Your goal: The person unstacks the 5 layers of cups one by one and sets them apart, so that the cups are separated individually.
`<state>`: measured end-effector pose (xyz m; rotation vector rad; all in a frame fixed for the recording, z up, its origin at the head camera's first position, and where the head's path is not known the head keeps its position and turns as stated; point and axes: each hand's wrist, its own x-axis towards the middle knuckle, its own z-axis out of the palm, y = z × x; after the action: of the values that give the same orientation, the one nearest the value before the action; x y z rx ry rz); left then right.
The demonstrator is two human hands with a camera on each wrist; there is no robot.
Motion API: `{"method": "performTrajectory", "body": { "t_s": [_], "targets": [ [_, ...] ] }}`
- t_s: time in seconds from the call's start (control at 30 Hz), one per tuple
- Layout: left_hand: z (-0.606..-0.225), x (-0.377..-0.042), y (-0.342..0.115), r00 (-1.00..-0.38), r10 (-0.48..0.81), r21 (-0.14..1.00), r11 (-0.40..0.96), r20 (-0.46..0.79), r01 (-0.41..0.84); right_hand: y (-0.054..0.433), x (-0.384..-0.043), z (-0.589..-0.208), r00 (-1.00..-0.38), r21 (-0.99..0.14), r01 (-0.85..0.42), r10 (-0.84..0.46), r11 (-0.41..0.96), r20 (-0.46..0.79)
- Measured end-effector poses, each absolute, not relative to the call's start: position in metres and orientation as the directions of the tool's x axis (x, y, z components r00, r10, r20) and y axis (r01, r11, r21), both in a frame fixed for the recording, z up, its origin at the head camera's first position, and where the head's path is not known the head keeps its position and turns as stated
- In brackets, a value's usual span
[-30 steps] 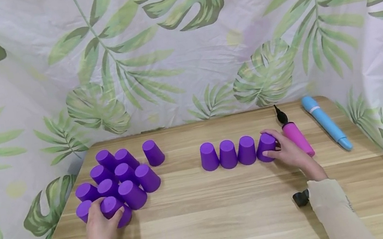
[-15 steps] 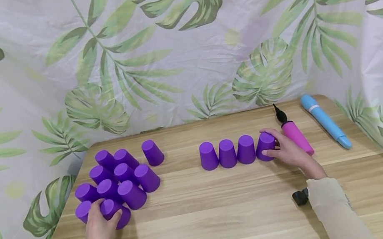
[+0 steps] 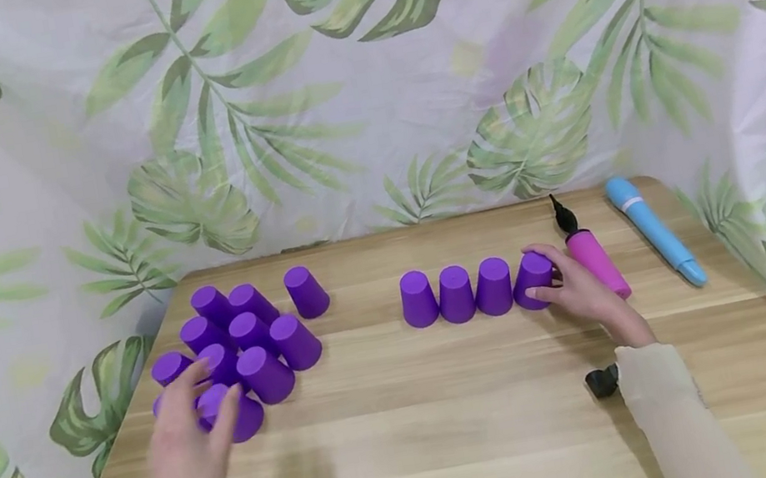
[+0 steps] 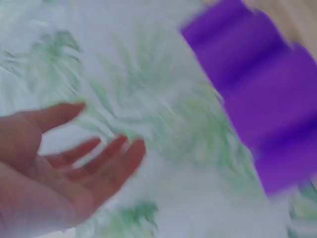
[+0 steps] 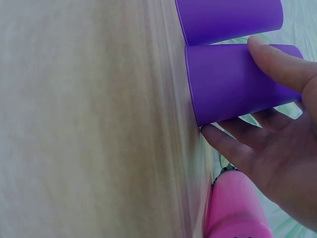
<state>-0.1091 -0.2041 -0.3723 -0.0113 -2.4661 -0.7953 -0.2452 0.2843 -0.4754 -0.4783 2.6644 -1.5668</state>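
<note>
Upside-down purple cups stand on the table in two places. In the head view my right hand (image 3: 577,287) holds the rightmost cup (image 3: 533,280) of a short row, thumb on its near side. The right wrist view shows that cup (image 5: 233,84) standing on the tabletop, close to its neighbour (image 5: 230,20). My left hand (image 3: 187,432) hovers over the front cup (image 3: 242,419) of the cluster at the left, fingers spread and partly hiding it. In the left wrist view the left hand (image 4: 74,173) has nothing between its fingers; several cups (image 4: 257,84) stand apart from it.
A pink hand pump (image 3: 598,262) with a black nozzle lies just right of my right hand. Further right lies a blue tube-shaped pump (image 3: 656,231). One cup (image 3: 307,292) stands alone behind the cluster. A leaf-print cloth (image 3: 361,107) hangs behind the wooden table (image 3: 419,453).
My left hand has let go of the front cup of the cluster and lifted up and back, its fingers opening. The right hand stays on its cup. The head view has tilted slightly.
</note>
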Motion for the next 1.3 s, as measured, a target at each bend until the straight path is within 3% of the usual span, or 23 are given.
{"method": "performTrajectory", "body": {
  "t_s": [0.1,0.17,0.4,0.77,1.3],
  "targets": [
    [-0.372,-0.128,-0.176,-0.861,0.018,0.564,0.749,0.508,0.348,0.287,-0.247,-0.470,-0.955,-0.855,-0.249,-0.261,0.455,0.140],
    [-0.379,-0.141,-0.158,-0.874,0.103,0.591,0.699,0.474,0.403,0.287,-0.246,-0.469,-0.956,-0.855,-0.243,-0.264,0.458,0.130],
    [-0.409,-0.185,-0.094,-0.929,0.237,0.758,0.538,0.283,0.369,0.286,-0.243,-0.473,-0.952,-0.850,-0.248,-0.278,0.464,0.126],
    [-0.438,-0.244,-0.044,-0.956,0.226,0.807,0.520,0.186,0.280,0.284,-0.243,-0.476,-0.947,-0.851,-0.277,-0.276,0.446,0.163],
    [-0.460,-0.263,-0.030,-0.963,0.186,0.789,0.554,0.194,0.266,0.283,-0.243,-0.475,-0.950,-0.845,-0.275,-0.265,0.459,0.165]
  ]
}}
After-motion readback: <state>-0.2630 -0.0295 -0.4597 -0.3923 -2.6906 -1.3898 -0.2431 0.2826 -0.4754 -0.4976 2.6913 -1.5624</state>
